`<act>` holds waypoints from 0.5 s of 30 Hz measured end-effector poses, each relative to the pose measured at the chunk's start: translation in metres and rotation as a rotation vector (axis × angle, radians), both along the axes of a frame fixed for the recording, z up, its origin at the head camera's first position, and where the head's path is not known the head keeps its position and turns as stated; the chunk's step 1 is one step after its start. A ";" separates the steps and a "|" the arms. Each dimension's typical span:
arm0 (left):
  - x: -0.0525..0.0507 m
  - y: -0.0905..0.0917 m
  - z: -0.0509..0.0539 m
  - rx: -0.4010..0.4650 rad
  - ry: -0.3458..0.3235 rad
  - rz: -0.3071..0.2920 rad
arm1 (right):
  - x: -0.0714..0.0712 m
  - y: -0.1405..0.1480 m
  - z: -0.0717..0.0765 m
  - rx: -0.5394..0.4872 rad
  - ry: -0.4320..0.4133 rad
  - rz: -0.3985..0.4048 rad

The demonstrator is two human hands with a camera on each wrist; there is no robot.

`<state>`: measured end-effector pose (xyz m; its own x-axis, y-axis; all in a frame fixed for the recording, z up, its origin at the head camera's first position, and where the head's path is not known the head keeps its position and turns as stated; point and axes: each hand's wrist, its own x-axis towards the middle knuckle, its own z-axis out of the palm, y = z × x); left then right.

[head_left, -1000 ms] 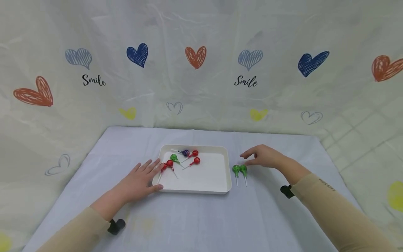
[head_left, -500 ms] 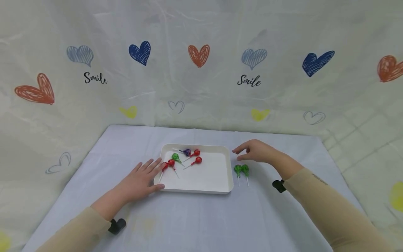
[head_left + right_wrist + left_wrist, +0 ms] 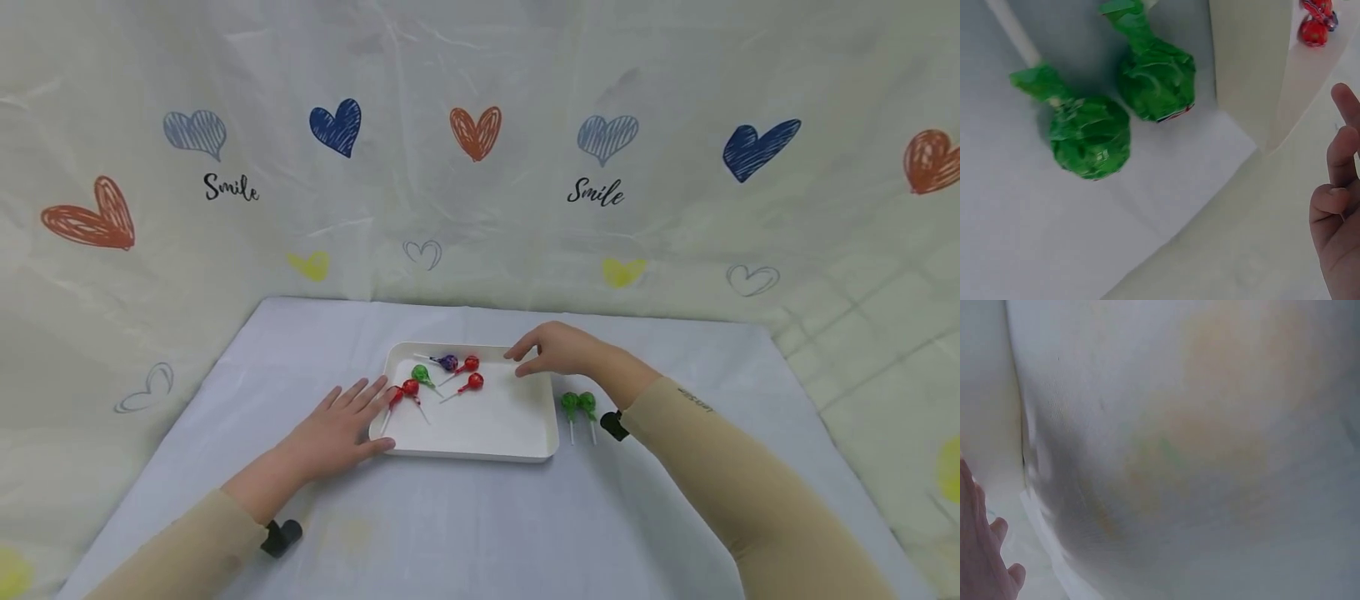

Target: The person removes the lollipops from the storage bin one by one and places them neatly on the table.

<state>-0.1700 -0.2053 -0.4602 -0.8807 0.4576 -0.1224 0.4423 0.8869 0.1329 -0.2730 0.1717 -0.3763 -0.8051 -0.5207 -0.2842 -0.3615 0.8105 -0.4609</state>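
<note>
A white tray [image 3: 502,425] lies on the table with several lollipops in its left half. Among them are a purple lollipop [image 3: 448,363], a green lollipop [image 3: 422,374] and red ones, such as the red lollipop [image 3: 476,381]. My left hand [image 3: 341,429] rests at the tray's left edge, fingers spread, partly over another red lollipop [image 3: 395,397]. Above the tray's back right corner hovers my right hand [image 3: 558,348], fingers loosely bent and holding nothing. Two green lollipops [image 3: 1091,137] lie side by side just right of the tray, sticks toward me.
A white cloth covers the table [image 3: 465,525]. Behind it hangs a pale backdrop [image 3: 480,225] printed with hearts and the word Smile. Each wrist wears a small black camera, such as the right camera [image 3: 614,426].
My right hand has moved left, from above the two green lollipops to over the tray's back right corner. The left hand and the lollipops have stayed in place.
</note>
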 end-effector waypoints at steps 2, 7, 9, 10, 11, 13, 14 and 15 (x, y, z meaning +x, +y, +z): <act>0.000 0.000 -0.001 0.003 0.001 -0.001 | -0.003 -0.010 0.000 0.012 0.002 0.021; 0.001 -0.001 -0.001 0.007 0.002 0.000 | -0.009 -0.032 0.003 0.048 0.012 0.079; 0.002 -0.002 0.000 0.006 0.001 0.004 | -0.010 -0.040 0.005 0.064 0.013 0.087; 0.002 -0.002 0.001 0.005 0.000 0.005 | -0.011 -0.043 0.006 0.075 0.014 0.092; 0.002 -0.002 0.001 0.004 0.001 0.006 | -0.012 -0.046 0.006 0.087 0.012 0.093; 0.003 -0.001 0.003 0.005 -0.001 0.006 | -0.013 -0.052 0.005 0.117 0.004 0.090; 0.003 -0.001 0.002 0.004 0.000 0.005 | -0.013 -0.055 0.004 0.136 0.003 0.092; 0.002 -0.001 0.002 0.004 0.001 0.004 | -0.013 -0.058 0.003 0.157 0.006 0.098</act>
<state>-0.1677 -0.2060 -0.4581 -0.8826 0.4546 -0.1200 0.4389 0.8881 0.1365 -0.2861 0.1139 -0.3736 -0.7547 -0.5463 -0.3634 -0.4444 0.8331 -0.3294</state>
